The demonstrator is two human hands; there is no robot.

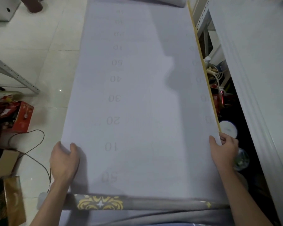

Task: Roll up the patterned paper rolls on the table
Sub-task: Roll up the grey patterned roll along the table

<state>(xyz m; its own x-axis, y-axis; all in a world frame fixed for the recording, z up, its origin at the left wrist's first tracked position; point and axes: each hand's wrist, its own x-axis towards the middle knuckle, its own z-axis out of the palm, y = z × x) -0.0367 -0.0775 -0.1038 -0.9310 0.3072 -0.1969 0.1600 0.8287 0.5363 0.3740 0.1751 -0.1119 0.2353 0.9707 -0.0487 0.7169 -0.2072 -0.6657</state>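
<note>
White floor tiles flank the unrolled paper point(137, 95) (blank side up); left hand point(64, 160) and right hand point(224, 150) pinch its edges, seemingly.

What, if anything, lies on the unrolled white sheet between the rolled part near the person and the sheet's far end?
Nothing visible does. The white sheet is bare from the patterned roll to its far end, with only printed numbers and a shadow. The left hand and right hand grip its side edges.

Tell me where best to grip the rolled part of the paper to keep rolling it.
Probably grip the roll near its two ends, one hand per end, coming from the near side. It is a long, thin tube lying crosswise at the sheet's near edge, so a middle grip would likely let it roll crooked.
</note>
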